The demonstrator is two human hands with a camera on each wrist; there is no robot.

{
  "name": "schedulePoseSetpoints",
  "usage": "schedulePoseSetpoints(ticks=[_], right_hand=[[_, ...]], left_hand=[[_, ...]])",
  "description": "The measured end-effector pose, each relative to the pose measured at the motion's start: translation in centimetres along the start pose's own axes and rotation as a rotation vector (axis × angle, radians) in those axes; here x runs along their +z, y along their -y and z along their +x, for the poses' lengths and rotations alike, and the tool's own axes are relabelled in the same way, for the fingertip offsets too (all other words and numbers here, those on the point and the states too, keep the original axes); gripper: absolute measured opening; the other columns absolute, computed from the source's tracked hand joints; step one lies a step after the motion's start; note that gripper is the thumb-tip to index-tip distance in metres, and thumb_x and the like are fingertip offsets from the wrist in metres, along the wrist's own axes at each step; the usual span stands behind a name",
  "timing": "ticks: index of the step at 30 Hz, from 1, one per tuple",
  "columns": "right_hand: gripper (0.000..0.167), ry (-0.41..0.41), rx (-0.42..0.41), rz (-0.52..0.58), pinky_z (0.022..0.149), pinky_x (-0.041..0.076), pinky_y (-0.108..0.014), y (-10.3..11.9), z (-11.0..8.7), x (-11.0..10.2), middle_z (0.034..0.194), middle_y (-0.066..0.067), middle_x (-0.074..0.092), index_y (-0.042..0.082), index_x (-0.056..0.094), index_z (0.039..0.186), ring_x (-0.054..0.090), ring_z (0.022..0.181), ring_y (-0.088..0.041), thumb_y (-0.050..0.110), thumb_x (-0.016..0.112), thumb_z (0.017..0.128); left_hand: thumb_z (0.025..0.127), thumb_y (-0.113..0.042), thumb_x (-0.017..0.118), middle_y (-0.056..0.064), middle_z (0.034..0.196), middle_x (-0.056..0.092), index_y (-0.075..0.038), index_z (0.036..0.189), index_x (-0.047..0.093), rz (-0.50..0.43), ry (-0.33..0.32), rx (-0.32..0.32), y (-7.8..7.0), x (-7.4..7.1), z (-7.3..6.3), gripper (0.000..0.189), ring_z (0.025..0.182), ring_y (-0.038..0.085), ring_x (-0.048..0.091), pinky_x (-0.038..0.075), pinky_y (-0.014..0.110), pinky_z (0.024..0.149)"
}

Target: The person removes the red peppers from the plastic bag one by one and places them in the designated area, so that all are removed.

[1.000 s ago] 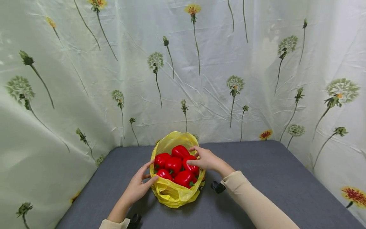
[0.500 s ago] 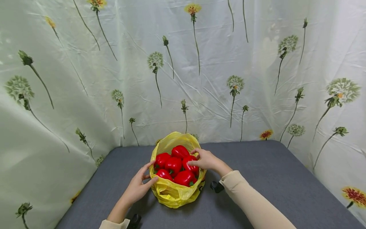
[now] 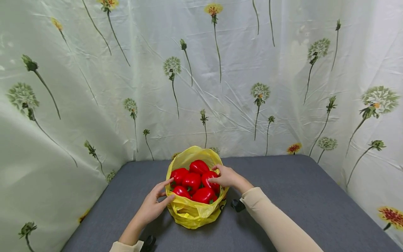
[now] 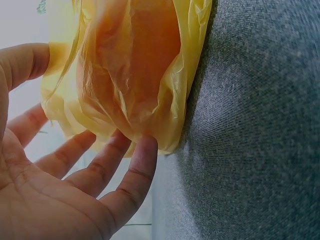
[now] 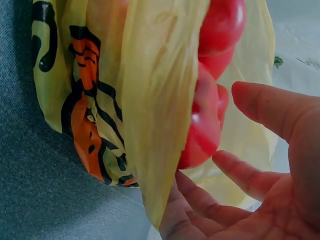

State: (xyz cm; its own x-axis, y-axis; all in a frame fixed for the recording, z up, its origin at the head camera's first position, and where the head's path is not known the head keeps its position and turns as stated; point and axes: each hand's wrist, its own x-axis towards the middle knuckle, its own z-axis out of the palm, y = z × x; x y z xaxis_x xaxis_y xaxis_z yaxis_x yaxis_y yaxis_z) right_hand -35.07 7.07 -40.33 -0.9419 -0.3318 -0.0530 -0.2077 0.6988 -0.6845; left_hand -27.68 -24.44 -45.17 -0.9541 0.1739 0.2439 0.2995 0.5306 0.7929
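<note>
Bag (image 3: 193,215): gaping yellow, sitting on the table (image 3: 289,185).
Peppers (image 3: 191,181): shining red, lying inside the bag.
Left hand (image 3: 153,204): touching the bag's left side, fingers apart.
Right hand (image 3: 228,176): arching over the bag's right rim, fingers apart.

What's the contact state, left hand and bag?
Touching. The left wrist view shows it: fingertips of the left hand lie against the bag's yellow plastic, no gap showing.
</note>
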Motion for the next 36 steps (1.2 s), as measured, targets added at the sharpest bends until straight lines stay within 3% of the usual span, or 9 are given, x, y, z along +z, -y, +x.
schedulePoseSetpoints(ticks=[6,17,27,36], right_hand=[[0.055,-0.008,0.012,-0.030,0.072,0.053,-0.031,-0.12,0.34,0.45,0.110,-0.011,0.069,0.004,0.059,0.139,0.060,0.083,-0.019,0.029,0.081,0.096],[0.061,-0.021,0.032,-0.040,0.082,0.057,-0.036,-0.43,0.86,0.76,0.126,-0.017,0.070,0.003,0.057,0.144,0.063,0.097,-0.022,0.031,0.081,0.096],[0.057,-0.035,0.031,-0.017,0.078,0.058,-0.035,-0.57,0.88,0.85,0.121,-0.017,0.070,0.000,0.058,0.140,0.063,0.091,-0.022,0.029,0.081,0.096],[0.052,-0.003,0.068,0.077,0.071,0.058,-0.033,-0.83,0.90,0.77,0.113,-0.014,0.066,0.000,0.058,0.135,0.061,0.081,-0.022,0.028,0.079,0.096]], left_hand=[[0.102,-0.030,0.076,0.016,0.164,0.049,-0.016,0.161,0.050,0.002,-0.002,-0.054,-0.12,0.07,-0.04,0.066,0.129,0.042,0.067,0.056,0.058,0.105],[0.101,-0.032,0.077,0.017,0.168,0.045,-0.018,0.163,0.046,-0.011,-0.006,-0.081,-0.30,-0.13,-0.04,0.071,0.127,0.040,0.069,0.060,0.053,0.098],[0.101,-0.035,0.078,0.024,0.161,0.048,-0.021,0.165,0.041,-0.014,-0.010,-0.095,-0.10,-0.17,-0.22,0.076,0.126,0.040,0.069,0.061,0.052,0.094],[0.101,-0.035,0.078,0.023,0.160,0.049,-0.022,0.165,0.040,-0.008,-0.012,-0.109,0.04,-0.03,-0.25,0.076,0.125,0.038,0.070,0.061,0.052,0.094]])
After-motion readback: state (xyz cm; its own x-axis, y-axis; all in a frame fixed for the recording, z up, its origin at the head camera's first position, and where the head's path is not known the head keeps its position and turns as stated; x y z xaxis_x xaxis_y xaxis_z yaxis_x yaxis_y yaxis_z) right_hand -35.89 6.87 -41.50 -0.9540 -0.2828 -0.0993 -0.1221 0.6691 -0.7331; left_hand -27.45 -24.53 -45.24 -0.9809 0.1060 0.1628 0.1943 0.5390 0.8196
